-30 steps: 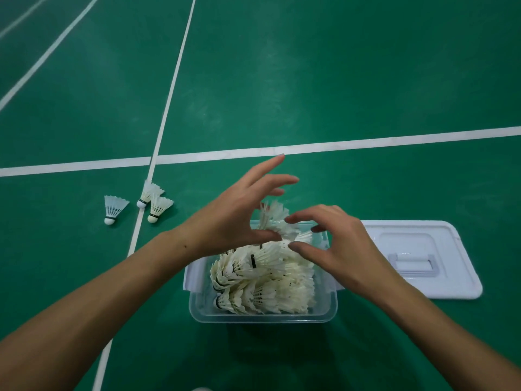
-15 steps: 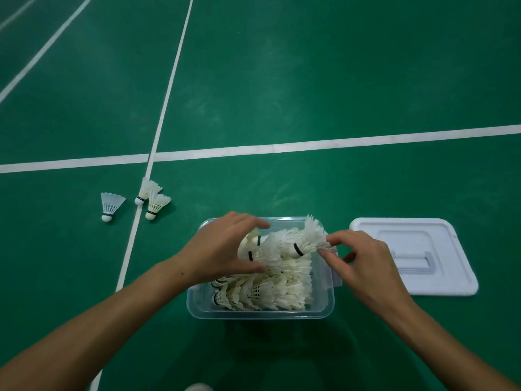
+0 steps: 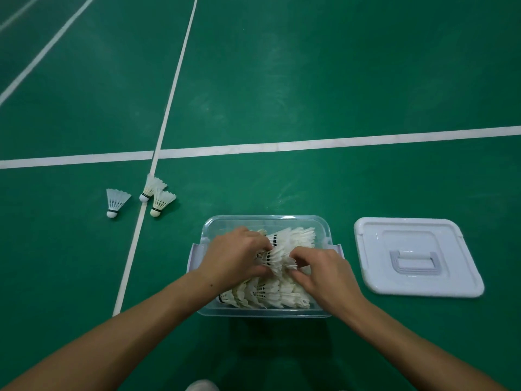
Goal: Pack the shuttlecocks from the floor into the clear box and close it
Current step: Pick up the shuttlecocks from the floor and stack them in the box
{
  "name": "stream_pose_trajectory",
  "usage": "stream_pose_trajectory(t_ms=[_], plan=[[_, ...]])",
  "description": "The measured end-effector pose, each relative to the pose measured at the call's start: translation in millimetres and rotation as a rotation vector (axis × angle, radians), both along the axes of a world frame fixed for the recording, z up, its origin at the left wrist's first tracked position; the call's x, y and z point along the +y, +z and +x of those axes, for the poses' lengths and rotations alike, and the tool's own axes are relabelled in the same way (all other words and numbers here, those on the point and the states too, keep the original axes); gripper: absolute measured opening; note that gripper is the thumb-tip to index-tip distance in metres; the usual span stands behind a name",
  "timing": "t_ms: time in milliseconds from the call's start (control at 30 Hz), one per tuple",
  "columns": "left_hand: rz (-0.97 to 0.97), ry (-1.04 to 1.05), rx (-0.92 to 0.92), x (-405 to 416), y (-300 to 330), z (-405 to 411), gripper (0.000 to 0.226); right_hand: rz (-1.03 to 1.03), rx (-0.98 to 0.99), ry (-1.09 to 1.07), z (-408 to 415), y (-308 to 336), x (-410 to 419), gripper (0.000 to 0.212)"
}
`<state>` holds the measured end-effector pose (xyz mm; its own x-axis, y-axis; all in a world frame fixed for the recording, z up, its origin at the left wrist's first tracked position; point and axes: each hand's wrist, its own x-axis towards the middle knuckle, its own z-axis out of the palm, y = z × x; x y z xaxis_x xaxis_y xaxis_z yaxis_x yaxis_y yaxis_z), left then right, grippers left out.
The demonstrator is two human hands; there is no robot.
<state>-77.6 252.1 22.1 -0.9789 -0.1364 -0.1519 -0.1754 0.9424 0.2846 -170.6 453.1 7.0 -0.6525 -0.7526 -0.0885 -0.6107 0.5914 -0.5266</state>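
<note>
Both hands work inside the clear box [image 3: 266, 313]. The left hand [image 3: 232, 259] curls its fingers around a nested row of shuttlecocks [image 3: 277, 253] at the cork end. The right hand [image 3: 324, 270] pinches the feather end of the same row between thumb and fingertips. The row lies across the top of the packed shuttlecocks [image 3: 267, 293] that fill the near part of the box.

Step in hand: seating this row in the box, as judged from the grip.

Three loose shuttlecocks [image 3: 153, 194] lie on the green floor [image 3: 310, 80], well apart from the box on its left. The lid [image 3: 417, 256] lies flat on the floor just beside the box on its right.

Next move calls for release of the row, then a reach left for the loose three. The lid goes on last.
</note>
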Motion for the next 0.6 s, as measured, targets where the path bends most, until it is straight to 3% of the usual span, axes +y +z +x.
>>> stream_pose_trajectory(t_ms=[100, 267, 367, 433, 600], plan=[[-0.013, 0.002, -0.007, 1, -5, -1, 0.048, 0.036, -0.069, -0.012, -6, 5, -1, 0.019], [0.076, 0.003, 0.052, -4, -1, 3, 0.061, -0.015, -0.38, 0.019, -14, 23, 7, 0.032], [0.156, -0.003, 0.057, -6, 10, 7, 0.079, -0.009, -0.373, 0.033, -20, 39, 18, 0.044], [0.211, 0.006, 0.082, -10, 18, 12, 0.089, -0.019, -0.323, 0.037, -25, 53, 21, 0.039], [0.359, 0.095, 0.255, -45, 41, 25, 0.086, -0.133, -0.232, 0.102, -33, 92, -11, 0.035]])
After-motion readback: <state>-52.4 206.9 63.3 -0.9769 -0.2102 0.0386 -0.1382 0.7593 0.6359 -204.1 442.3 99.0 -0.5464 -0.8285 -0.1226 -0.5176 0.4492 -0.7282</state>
